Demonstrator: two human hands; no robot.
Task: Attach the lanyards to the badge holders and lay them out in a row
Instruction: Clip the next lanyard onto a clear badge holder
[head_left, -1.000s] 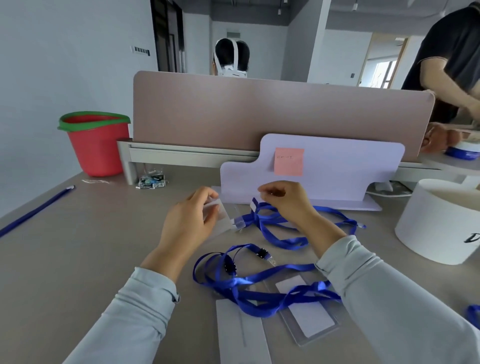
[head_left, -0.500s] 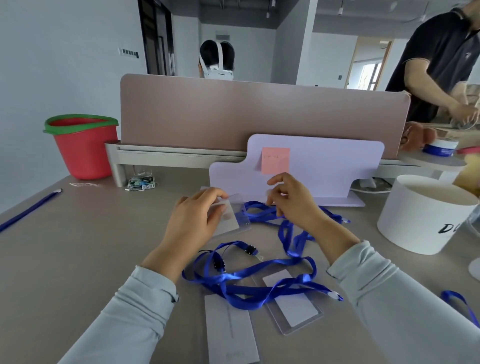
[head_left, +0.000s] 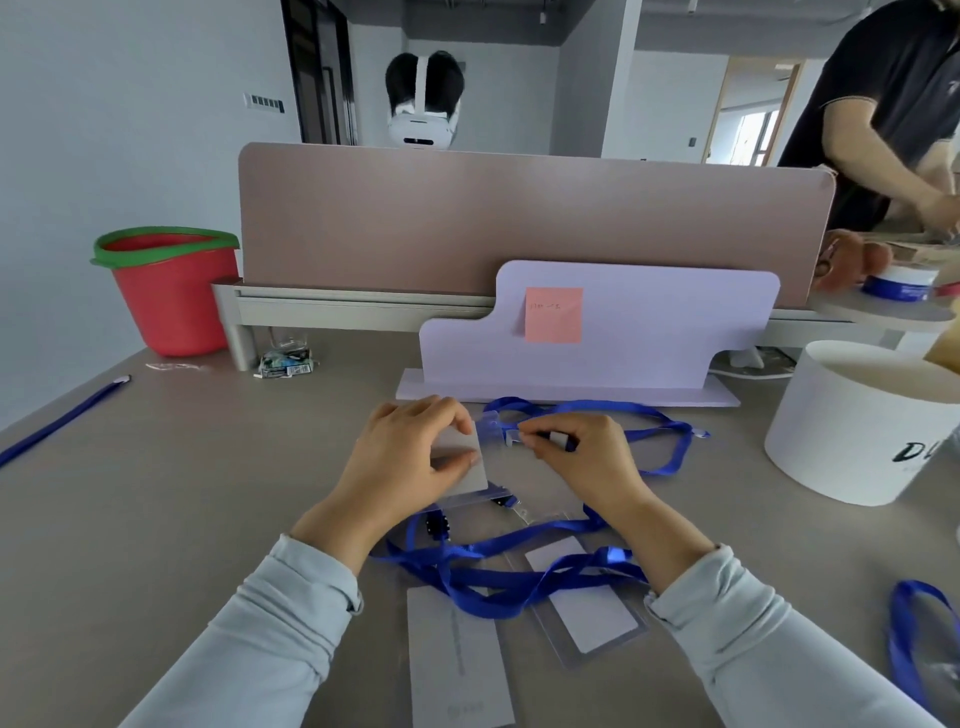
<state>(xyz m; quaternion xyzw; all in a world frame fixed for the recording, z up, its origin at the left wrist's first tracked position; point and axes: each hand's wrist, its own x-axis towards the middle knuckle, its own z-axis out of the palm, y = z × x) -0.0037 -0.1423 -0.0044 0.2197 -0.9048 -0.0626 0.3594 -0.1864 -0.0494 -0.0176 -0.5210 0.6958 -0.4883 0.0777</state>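
My left hand (head_left: 410, 457) grips a clear badge holder (head_left: 467, 467) with a white card in it, just above the table's middle. My right hand (head_left: 582, 457) pinches the clip end (head_left: 519, 435) of a blue lanyard (head_left: 649, 415) right beside the holder's top edge. Whether the clip is through the holder I cannot tell. A second blue lanyard (head_left: 493, 577) lies tangled over another badge holder (head_left: 587, 608) near me. A white card (head_left: 457, 660) lies flat to its left.
A lilac stand (head_left: 623, 332) with a pink note stands behind my hands, in front of a partition. A red bucket (head_left: 171, 296) sits far left, a white round box (head_left: 852, 421) at the right. More lanyard lies at the left edge (head_left: 62, 421) and lower right (head_left: 914, 639). A person stands at the back right.
My right hand has come down and left with the lanyard clip until it meets the holder's top. My left hand has turned the holder toward it.
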